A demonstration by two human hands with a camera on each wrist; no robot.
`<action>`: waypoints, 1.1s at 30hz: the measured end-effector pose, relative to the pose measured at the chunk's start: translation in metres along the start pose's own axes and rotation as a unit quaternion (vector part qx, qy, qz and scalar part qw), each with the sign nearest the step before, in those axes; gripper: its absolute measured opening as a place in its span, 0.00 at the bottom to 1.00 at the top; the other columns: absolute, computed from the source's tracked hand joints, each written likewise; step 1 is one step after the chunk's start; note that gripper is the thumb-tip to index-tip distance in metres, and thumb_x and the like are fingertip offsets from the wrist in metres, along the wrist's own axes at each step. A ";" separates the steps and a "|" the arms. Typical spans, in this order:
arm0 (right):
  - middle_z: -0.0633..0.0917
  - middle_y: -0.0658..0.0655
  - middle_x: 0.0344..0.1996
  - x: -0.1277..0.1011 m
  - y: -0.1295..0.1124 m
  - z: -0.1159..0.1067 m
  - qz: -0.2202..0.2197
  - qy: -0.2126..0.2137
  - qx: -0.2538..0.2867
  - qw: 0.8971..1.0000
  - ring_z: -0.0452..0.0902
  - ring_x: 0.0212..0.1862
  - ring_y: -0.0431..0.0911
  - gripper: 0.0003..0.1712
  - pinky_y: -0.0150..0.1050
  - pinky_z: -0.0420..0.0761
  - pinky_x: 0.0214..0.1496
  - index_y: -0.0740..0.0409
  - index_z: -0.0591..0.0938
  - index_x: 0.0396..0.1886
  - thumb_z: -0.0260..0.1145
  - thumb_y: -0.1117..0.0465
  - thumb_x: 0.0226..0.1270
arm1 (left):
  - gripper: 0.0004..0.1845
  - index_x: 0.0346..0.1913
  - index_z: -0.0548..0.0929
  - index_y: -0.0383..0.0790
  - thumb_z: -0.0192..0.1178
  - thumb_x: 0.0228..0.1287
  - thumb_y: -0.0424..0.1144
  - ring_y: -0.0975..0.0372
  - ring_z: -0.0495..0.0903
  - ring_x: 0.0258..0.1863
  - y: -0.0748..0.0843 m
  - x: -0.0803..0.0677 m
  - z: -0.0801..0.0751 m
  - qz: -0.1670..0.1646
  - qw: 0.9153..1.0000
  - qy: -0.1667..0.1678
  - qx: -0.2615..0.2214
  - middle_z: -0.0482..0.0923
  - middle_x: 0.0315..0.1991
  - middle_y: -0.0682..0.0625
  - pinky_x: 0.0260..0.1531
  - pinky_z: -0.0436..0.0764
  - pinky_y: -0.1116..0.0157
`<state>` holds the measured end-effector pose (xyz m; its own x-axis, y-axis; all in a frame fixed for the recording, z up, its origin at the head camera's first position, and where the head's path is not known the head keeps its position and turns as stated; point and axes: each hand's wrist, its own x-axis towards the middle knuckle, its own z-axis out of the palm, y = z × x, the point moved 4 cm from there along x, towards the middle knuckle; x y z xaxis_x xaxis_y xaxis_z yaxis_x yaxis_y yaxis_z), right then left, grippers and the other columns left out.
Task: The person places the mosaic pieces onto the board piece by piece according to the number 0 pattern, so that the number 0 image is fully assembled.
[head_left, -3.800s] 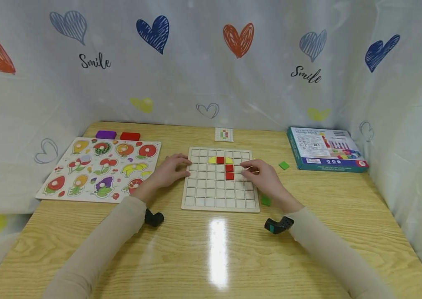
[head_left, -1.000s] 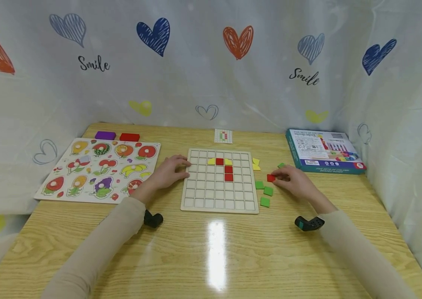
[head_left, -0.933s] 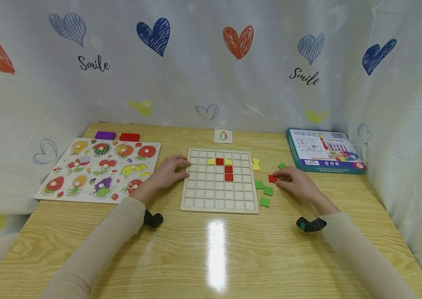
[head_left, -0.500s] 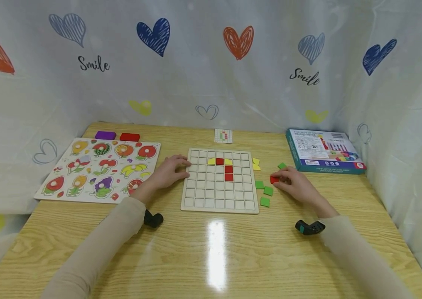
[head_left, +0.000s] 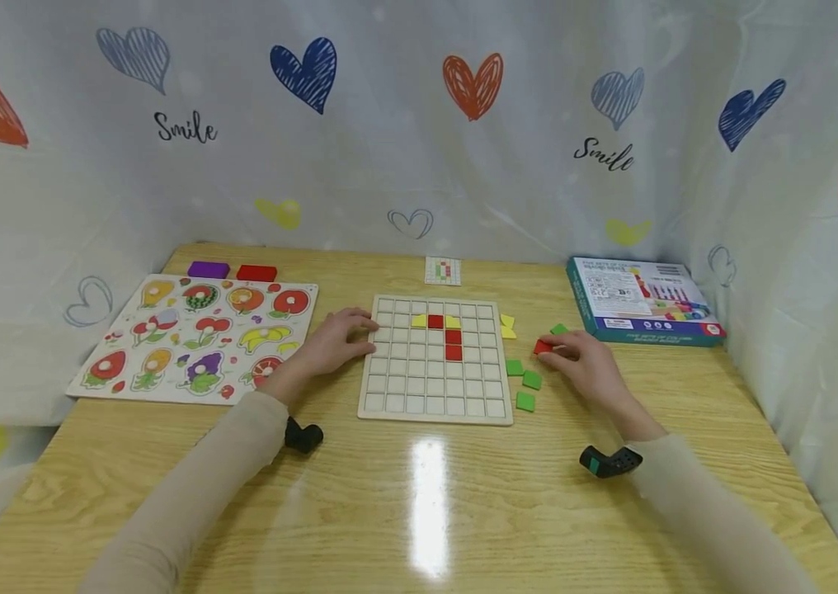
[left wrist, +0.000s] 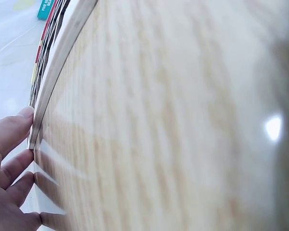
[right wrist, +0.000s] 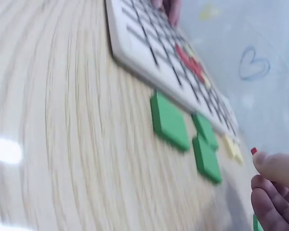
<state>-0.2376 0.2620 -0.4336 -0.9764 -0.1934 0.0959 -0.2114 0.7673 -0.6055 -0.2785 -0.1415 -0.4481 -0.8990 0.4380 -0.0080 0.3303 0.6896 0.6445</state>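
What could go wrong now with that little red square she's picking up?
The red tile is only pinched at the right hand's fingertips, so it might slip. Carried low, it could knock the green tiles lying beside the grid board. The left hand rests only on the board's edge, so a bump might shift it.

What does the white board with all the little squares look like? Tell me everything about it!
The grid board is a pale, wood-looking square lying flat on the table. Thin ridges split it into many small square cells. Most cells are empty. Near the top sit three red squares and two yellow pieces beside the top red one. The left hand rests against its left edge, fingers touching the rim. Green tiles lie just off its right side, apart from it.
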 end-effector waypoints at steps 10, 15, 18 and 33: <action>0.79 0.56 0.50 -0.001 -0.038 0.013 0.037 -0.029 0.083 0.995 0.77 0.48 0.49 0.23 0.44 0.78 0.49 0.51 0.82 0.59 0.66 0.49 0.68 | 0.20 0.60 0.79 0.37 0.62 0.68 0.41 0.46 0.59 0.71 -0.001 0.000 0.002 -0.001 1.000 0.002 -0.005 0.66 0.67 0.39 0.72 0.39 0.43; 0.79 0.57 0.53 0.001 -0.053 0.029 0.040 -0.057 0.102 0.992 0.78 0.48 0.49 0.21 0.43 0.77 0.50 0.53 0.82 0.58 0.66 0.52 0.69 | 0.20 0.60 0.79 0.37 0.62 0.68 0.41 0.47 0.59 0.71 -0.001 0.000 0.002 0.001 1.000 0.003 -0.003 0.66 0.67 0.39 0.72 0.39 0.42; 0.79 0.58 0.52 0.001 -0.062 0.040 0.024 -0.076 0.102 0.992 0.76 0.46 0.48 0.20 0.41 0.77 0.47 0.56 0.82 0.58 0.66 0.56 0.69 | 0.20 0.60 0.79 0.37 0.62 0.68 0.41 0.47 0.59 0.71 -0.001 0.000 0.001 0.002 1.000 0.004 -0.001 0.66 0.67 0.39 0.72 0.40 0.42; 0.82 0.57 0.47 0.010 -0.090 0.072 -0.051 -0.103 0.069 0.991 0.80 0.44 0.46 0.17 0.42 0.81 0.49 0.59 0.84 0.52 0.69 0.61 0.65 | 0.21 0.60 0.79 0.37 0.62 0.68 0.41 0.47 0.59 0.71 -0.002 0.000 0.001 0.001 1.000 0.001 -0.002 0.67 0.67 0.39 0.72 0.39 0.42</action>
<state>-0.2249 0.1471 -0.4348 -0.9178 -0.3971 0.0063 -0.2857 0.6490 -0.7051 -0.2790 -0.1420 -0.4498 -0.8994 0.4371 -0.0051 0.3303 0.6872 0.6471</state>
